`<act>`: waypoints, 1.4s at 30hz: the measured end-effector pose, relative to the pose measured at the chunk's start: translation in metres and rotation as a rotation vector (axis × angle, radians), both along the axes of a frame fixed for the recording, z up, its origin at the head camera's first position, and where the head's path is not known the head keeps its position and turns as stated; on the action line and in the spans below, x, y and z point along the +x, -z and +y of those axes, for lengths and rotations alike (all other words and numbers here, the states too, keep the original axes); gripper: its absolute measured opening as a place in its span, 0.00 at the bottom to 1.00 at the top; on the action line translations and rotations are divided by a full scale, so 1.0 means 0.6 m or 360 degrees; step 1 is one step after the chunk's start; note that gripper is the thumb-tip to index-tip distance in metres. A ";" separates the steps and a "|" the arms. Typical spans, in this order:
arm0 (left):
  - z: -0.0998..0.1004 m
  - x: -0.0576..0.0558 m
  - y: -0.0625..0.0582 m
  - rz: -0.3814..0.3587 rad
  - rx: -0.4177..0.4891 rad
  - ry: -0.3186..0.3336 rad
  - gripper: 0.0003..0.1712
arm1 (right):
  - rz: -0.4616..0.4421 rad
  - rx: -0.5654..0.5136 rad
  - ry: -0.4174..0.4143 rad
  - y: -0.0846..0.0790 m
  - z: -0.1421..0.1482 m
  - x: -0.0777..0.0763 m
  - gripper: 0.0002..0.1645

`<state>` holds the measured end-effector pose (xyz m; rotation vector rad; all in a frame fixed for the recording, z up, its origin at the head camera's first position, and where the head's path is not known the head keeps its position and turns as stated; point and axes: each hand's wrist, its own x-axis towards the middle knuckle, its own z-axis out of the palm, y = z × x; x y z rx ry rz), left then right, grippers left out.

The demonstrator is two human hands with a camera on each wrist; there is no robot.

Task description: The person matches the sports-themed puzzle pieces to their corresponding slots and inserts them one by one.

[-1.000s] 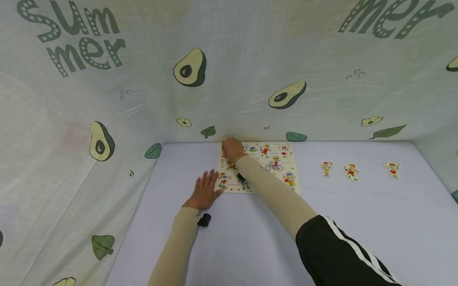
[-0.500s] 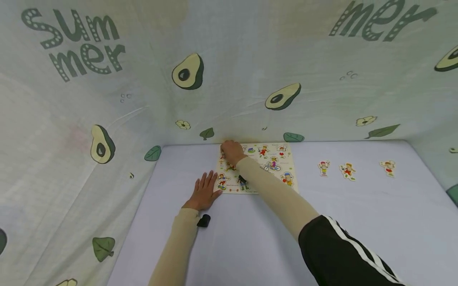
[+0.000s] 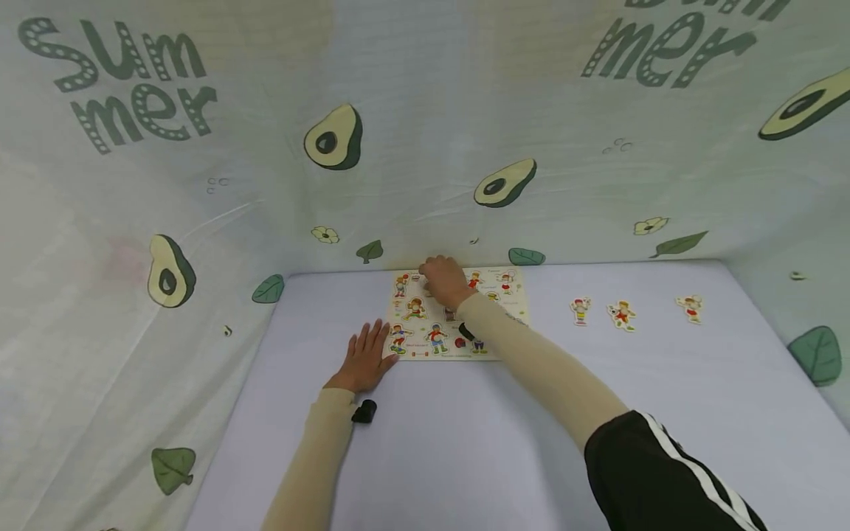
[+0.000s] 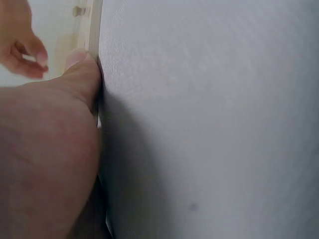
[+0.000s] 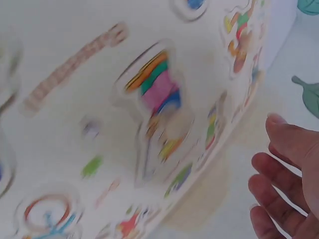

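Note:
A cream puzzle board (image 3: 396, 316) with colourful child figures lies flat on the table by the back wall. My right hand (image 3: 443, 282) is over the top middle of it. In the right wrist view, that hand's fingers (image 5: 271, 174) are loosely bent with nothing between them; a figure piece (image 5: 162, 87) sits in the board nearby. My left hand (image 3: 361, 359) lies flat with spread fingers at the board's lower left corner. Its thumb (image 4: 82, 74) touches the board's edge in the left wrist view. The right forearm hides part of the board.
Three loose figure pieces lie on the white table right of the board: one piece (image 3: 581, 310) nearest, another (image 3: 621, 315) beside it, a third (image 3: 690, 307) farther right. A cloth wall (image 3: 412, 184) printed with avocados rises right behind the board.
My right hand has moved right from the board's upper left corner, uncovering figures there. The left hand keeps its place by the board. The head view has turned slightly right.

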<state>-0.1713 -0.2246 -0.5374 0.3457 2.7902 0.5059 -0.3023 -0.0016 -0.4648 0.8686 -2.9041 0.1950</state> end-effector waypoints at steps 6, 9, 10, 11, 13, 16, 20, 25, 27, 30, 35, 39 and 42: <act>-0.011 -0.001 0.004 -0.0016 -0.0007 0.0011 0.45 | 0.0063 -0.0020 -0.0027 -0.010 0.052 0.021 0.17; -0.013 -0.001 0.005 -0.0015 0.0006 0.0002 0.45 | 0.0102 -0.0050 -0.0032 -0.011 0.078 0.032 0.17; -0.014 -0.001 0.005 -0.0017 0.0005 -0.0001 0.45 | 0.0130 -0.0043 -0.0038 -0.012 0.086 0.035 0.17; -0.015 -0.001 0.005 -0.0023 0.0006 -0.0003 0.45 | 0.0151 -0.0039 -0.0040 -0.012 0.095 0.039 0.17; -0.015 0.000 0.003 -0.0034 0.0015 -0.0003 0.45 | 0.0189 -0.0037 -0.0041 -0.014 0.113 0.046 0.17; -0.016 0.002 0.000 -0.0039 0.0004 0.0011 0.45 | 0.0221 -0.0045 -0.0034 -0.016 0.142 0.060 0.16; -0.017 0.002 0.000 -0.0025 0.0015 0.0012 0.45 | 0.0177 -0.0071 0.0007 -0.020 0.179 0.079 0.17; -0.016 0.001 0.002 -0.0013 0.0019 0.0017 0.45 | 0.0161 -0.0074 0.0096 -0.021 0.223 0.098 0.18; -0.016 0.001 0.002 -0.0010 0.0014 0.0025 0.44 | 0.0169 -0.0092 0.0125 -0.019 0.242 0.106 0.18; -0.013 0.001 0.002 -0.0007 0.0017 0.0031 0.45 | 0.0178 -0.0114 0.0176 -0.015 0.268 0.117 0.17; -0.005 0.003 0.000 0.0000 0.0061 0.0032 0.44 | 0.0151 -0.0151 0.0300 -0.005 0.313 0.135 0.18; -0.004 0.003 0.000 0.0017 0.0061 0.0042 0.44 | 0.0108 -0.0184 0.0391 0.007 0.348 0.145 0.17; -0.006 0.002 0.002 0.0033 0.0061 0.0047 0.44 | 0.0088 -0.0200 0.0434 0.016 0.375 0.150 0.17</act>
